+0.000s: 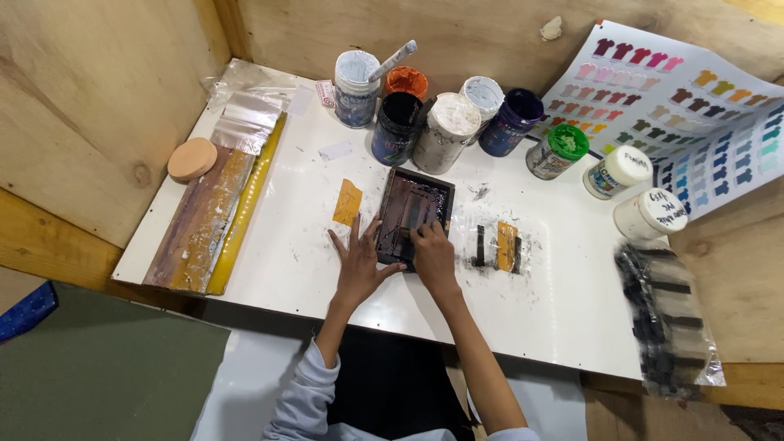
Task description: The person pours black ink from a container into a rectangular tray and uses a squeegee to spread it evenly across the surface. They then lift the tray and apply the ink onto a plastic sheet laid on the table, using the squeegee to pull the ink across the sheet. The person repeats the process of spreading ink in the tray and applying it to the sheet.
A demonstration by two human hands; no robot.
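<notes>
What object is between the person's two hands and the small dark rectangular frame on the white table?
Nothing visible. The left hand rests flat against the small dark rectangular frame's left edge, and the right hand presses inside it.

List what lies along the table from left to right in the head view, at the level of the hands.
Long stained board → yellow tape piece → left hand → dark screen frame → right hand → clear sheet with black stripes → black-smeared plastic sheet.

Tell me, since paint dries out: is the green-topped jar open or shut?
Shut: the green lid sits flat on the jar, covering its mouth.
</notes>
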